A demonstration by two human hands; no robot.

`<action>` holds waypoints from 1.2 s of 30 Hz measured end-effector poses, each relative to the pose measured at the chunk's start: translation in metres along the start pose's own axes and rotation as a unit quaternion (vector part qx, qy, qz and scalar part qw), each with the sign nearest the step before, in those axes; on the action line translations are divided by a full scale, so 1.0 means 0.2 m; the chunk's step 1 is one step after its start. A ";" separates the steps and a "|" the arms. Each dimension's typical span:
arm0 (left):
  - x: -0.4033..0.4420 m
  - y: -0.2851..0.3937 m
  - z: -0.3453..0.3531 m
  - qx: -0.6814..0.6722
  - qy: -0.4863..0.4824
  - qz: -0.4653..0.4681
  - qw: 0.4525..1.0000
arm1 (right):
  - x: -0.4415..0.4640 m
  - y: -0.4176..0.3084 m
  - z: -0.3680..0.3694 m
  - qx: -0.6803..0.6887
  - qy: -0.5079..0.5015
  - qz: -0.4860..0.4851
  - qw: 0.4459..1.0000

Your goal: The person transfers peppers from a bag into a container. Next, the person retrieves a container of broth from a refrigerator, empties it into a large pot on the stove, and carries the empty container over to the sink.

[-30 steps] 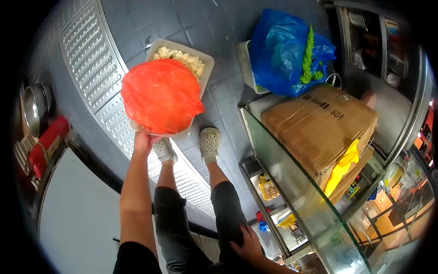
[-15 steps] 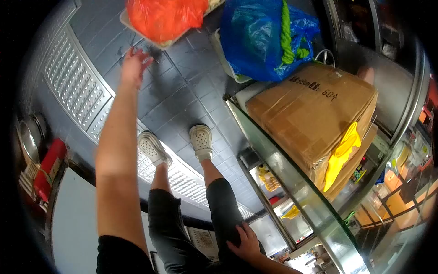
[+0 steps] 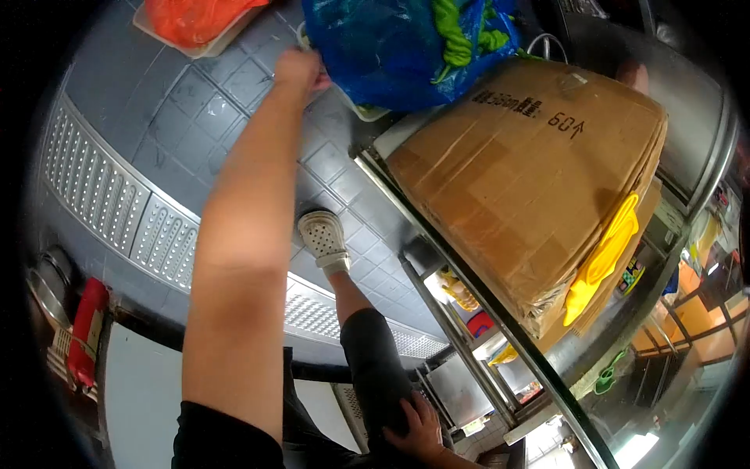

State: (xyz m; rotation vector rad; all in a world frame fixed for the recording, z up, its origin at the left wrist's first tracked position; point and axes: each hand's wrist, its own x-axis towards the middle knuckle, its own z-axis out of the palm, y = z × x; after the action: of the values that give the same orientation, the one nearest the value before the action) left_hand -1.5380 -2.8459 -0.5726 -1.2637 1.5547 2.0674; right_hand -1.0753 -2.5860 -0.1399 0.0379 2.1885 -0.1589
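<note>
My left hand [image 3: 301,70] reaches far forward, its fingers curled at the rim of a pale container [image 3: 367,112]. A big blue plastic bag [image 3: 375,59] fills this container, with a twisted green plastic strip [image 3: 453,35] on top. My right hand [image 3: 419,426] lies on my dark-clothed thigh with its fingers apart and holds nothing. At the upper left, an orange-red plastic bag [image 3: 195,17] covers another pale container [image 3: 223,41], cut off by the frame edge.
A large cardboard box [image 3: 531,180] with a yellow plastic strip [image 3: 605,258] stands on a glass-edged counter [image 3: 547,375] at the right. A metal drain grate [image 3: 164,242] crosses the tiled floor [image 3: 223,113]. A red cylinder [image 3: 87,332] is at the left.
My left hand has let go of the container with the orange-red bag and moved right to the blue-bagged one. The view has shifted forward and right. My right hand stays on my thigh.
</note>
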 end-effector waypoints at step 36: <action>-0.66 -0.89 -2.08 -0.161 -0.019 -0.047 0.986 | 2.19 -0.68 -0.23 0.528 0.329 0.033 0.783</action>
State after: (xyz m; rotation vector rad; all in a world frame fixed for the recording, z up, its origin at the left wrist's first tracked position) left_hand -1.1444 -3.1034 -0.6072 -1.3626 1.1529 2.3313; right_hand -1.3808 -2.7291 -0.4553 0.9184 2.4525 -1.5100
